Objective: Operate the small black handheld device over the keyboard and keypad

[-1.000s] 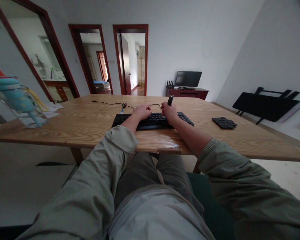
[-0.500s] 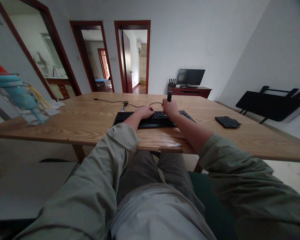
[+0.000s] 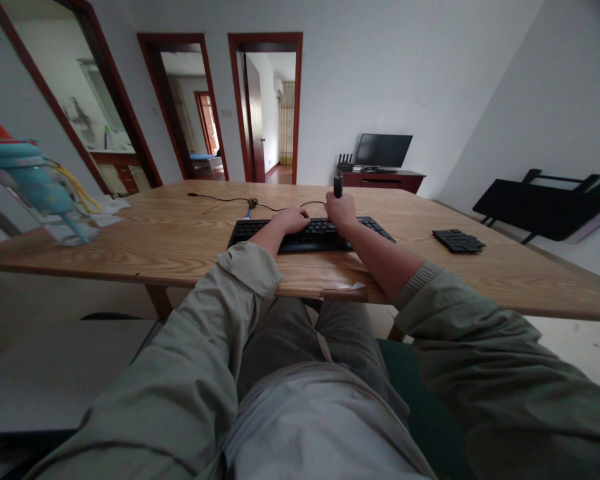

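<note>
A black keyboard (image 3: 315,245) lies on the wooden table in front of me, its cable running off behind it. My left hand (image 3: 293,220) rests across the top of the keys, fingers pointing right; their tips are partly hidden. In a fist over the keyboard's right half, my right hand (image 3: 343,213) grips an upright tool with a black handle (image 3: 338,187). The handle's top sticks out above the fist, while the tool's lower end is hidden. To the right lies a flat patch of black pieces (image 3: 459,241) set in rows, looking like keycaps.
The wooden table (image 3: 190,233) spreads out on both sides. A blue bottle with a red top (image 3: 40,180) and a yellow cord (image 3: 83,190) stands at the left, near papers. Behind the keyboard lies a tangled black cable (image 3: 253,202). A monitor (image 3: 384,151) stands by the far wall.
The view has shifted slightly, so the scene sits a little higher. Both hands stay in nearly the same places on and over the keyboard, the right one still gripping the black-handled tool.
</note>
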### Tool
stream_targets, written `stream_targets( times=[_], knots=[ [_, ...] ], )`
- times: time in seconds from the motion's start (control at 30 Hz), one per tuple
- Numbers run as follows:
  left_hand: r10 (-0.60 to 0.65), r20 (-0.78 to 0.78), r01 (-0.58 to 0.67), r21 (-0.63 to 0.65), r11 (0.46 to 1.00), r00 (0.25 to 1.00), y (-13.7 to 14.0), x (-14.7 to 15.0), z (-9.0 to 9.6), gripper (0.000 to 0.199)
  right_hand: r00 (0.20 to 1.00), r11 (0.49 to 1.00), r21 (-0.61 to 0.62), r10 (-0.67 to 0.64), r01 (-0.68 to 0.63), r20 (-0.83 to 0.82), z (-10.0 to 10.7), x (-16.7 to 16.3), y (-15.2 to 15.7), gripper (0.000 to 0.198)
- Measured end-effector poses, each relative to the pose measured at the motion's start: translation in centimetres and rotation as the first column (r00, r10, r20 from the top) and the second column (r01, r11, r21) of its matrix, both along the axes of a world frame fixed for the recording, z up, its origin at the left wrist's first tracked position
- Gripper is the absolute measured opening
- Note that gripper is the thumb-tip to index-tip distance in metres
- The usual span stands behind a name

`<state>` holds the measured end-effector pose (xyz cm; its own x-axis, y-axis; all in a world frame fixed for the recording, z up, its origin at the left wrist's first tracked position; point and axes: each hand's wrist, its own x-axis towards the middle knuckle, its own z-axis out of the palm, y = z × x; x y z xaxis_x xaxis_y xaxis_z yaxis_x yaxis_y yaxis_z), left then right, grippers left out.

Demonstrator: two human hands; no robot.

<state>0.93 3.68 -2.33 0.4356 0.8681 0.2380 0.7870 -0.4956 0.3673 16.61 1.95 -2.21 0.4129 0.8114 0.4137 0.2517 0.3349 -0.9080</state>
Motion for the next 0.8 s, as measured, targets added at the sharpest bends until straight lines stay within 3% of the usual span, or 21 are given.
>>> stream_targets(
  times=[0.7, 0.8],
  knots=[
    [0.033, 0.042, -0.033, 0.006, 0.999, 0.999, -0.2, 0.4, -0.3, 0.023, 0.989, 0.998, 0.046, -0.048, 0.042, 0.142, 0.2, -0.2, -1.1, 0.025],
    [0.026, 0.028, -0.027, 0.014, 1.0, 0.999, -0.1, 0.4, -0.3, 0.025, 0.995, 0.999, 0.009, -0.039, 0.039, 0.088, 0.2, -0.2, -1.1, 0.026]
  ],
)
